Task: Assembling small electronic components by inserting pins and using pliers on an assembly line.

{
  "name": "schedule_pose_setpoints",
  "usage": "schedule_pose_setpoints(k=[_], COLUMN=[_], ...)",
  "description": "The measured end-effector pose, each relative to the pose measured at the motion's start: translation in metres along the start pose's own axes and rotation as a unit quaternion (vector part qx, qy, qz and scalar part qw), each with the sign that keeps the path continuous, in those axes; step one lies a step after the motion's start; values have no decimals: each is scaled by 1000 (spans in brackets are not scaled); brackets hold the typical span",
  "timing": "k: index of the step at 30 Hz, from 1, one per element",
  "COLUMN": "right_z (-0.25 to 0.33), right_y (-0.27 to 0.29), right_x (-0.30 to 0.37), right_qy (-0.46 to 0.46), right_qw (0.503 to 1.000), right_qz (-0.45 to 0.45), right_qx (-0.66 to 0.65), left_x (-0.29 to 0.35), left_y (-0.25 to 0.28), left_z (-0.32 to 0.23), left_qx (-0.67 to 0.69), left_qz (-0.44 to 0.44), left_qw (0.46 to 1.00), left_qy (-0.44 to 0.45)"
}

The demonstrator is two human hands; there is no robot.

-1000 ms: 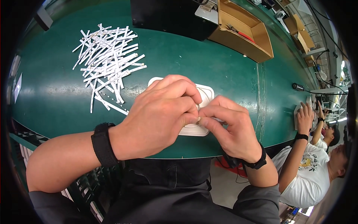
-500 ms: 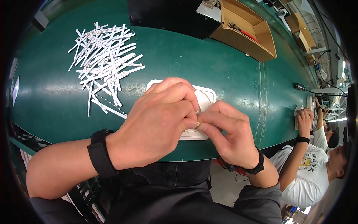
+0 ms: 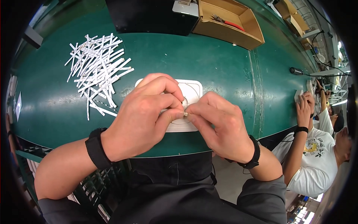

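Note:
A white rounded-corner plastic panel (image 3: 193,85) lies on the green table in front of me, partly covered by my hands. Above it, my left hand (image 3: 143,114) is closed in a pinch on a tiny pale connector-like piece (image 3: 185,114). The fingertips of my right hand (image 3: 220,121) pinch the same piece from the other side, so both hands meet over the panel. Thin wires seem to run over the panel, but the fingers hide where they end. The piece is too small to name surely.
A loose heap of white narrow strips (image 3: 97,71) spreads at the left. At the back stand a black case (image 3: 149,19) and an open cardboard box (image 3: 228,37) holding red-handled pliers (image 3: 234,25). Clear tape (image 3: 257,93) crosses the table. Another person (image 3: 313,156) works at the right.
The view has shifted, so table and hands sit differently in it. My fingertips have drawn slightly apart, and more of the small pale piece shows between them.

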State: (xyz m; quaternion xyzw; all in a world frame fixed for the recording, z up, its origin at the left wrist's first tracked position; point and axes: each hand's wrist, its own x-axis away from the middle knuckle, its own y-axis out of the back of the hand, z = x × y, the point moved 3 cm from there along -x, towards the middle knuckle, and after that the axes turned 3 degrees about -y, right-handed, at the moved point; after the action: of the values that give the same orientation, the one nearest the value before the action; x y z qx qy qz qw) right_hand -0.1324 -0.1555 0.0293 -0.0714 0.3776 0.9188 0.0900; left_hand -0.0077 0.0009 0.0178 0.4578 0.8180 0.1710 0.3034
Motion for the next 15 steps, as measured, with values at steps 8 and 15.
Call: schedule_pose_setpoints(k=[8, 15], right_z=[0, -1], right_y=[-6, -10], right_x=[-2, -3], right_qy=[4, -13], right_qw=[999, 999], right_qz=[6, -19], right_qx=[-32, -45], left_x=[3, 0], left_y=[0, 1], left_z=[4, 5], left_qx=[12, 13], left_qz=[3, -6], left_qw=[1000, 1000], left_qy=[0, 10])
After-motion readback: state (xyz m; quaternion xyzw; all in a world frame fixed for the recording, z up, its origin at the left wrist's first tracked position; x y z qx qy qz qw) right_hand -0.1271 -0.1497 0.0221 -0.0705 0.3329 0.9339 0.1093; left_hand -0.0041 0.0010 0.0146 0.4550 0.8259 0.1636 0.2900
